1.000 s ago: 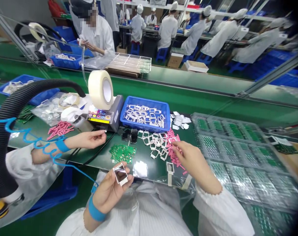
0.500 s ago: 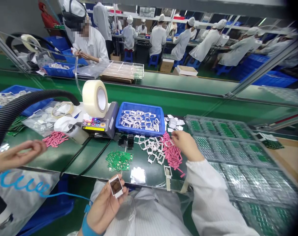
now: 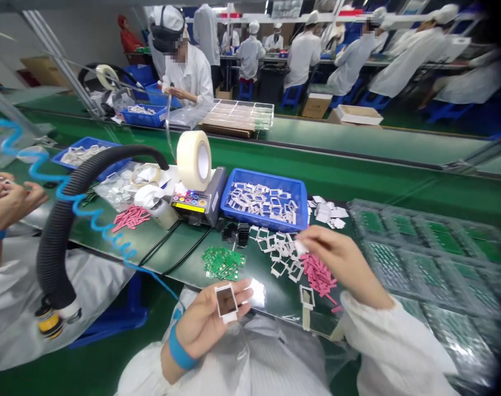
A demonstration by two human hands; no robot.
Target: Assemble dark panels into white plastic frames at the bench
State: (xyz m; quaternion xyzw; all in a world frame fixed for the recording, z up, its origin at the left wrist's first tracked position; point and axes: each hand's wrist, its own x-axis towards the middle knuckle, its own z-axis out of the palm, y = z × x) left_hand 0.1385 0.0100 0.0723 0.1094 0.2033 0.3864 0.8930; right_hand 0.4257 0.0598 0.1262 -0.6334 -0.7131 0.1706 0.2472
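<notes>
My left hand point(image 3: 205, 316) sits low at the bench's front edge, holding a white square frame point(image 3: 226, 301) with a dark glossy window between thumb and fingers. My right hand point(image 3: 341, 261) is pinched on a small white piece point(image 3: 300, 247), just above a heap of pink strips point(image 3: 319, 275). Loose white frames point(image 3: 281, 253) lie to the left of that heap. Green circuit boards point(image 3: 223, 263) lie between my hands, near a shiny film sheet point(image 3: 256, 292).
A blue tray of white frames point(image 3: 267, 177) stands behind the loose parts, beside a tape roll point(image 3: 194, 160) on a dispenser point(image 3: 199, 203). Transparent trays of green boards point(image 3: 424, 258) cover the right. A co-worker's hand point(image 3: 9, 201) and a black hose point(image 3: 64, 231) are at left.
The view has swung, shifting the bench to the right. My right hand has risen from the pink strips with a small white piece. My left hand still holds the frame. The co-worker's hand is farther left.
</notes>
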